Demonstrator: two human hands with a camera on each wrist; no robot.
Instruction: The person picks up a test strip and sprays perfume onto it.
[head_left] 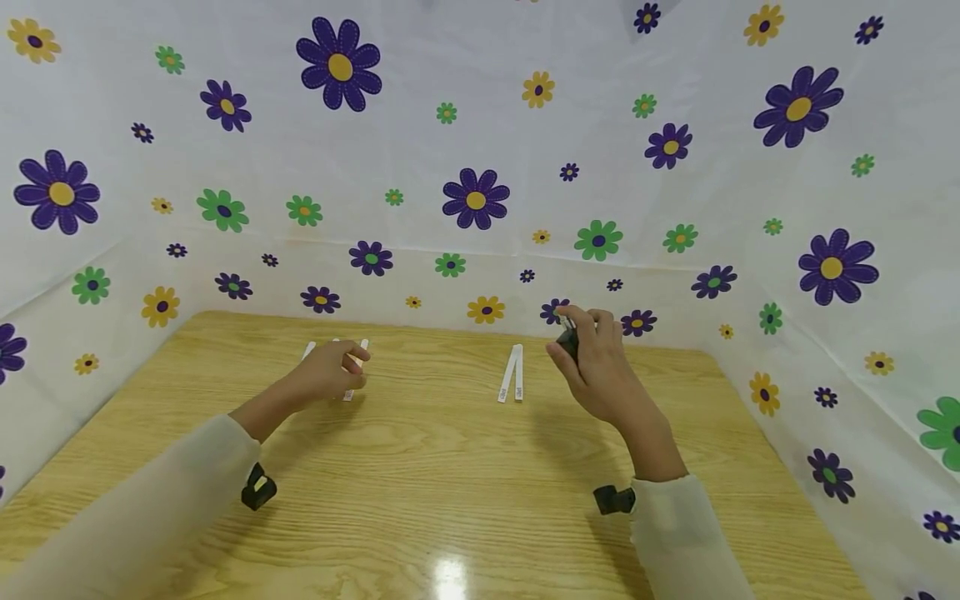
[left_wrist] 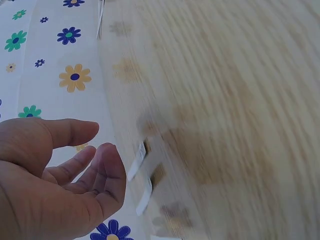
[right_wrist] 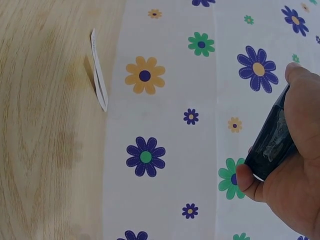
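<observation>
My right hand is raised above the right side of the table and grips a small dark spray bottle. The index finger lies at its silvery top in the head view. To its left, two white paper strips lie close together in a narrow V, with small print at the near ends. My left hand hovers over another group of white paper strips, partly covering them. In the left wrist view its fingers are loosely bent, thumb apart from them, and they hold nothing; some strips show beyond.
A wooden table spreads beneath both hands. White flower-printed cloth rises along its back and both sides. Dark straps with small devices sit on both wrists.
</observation>
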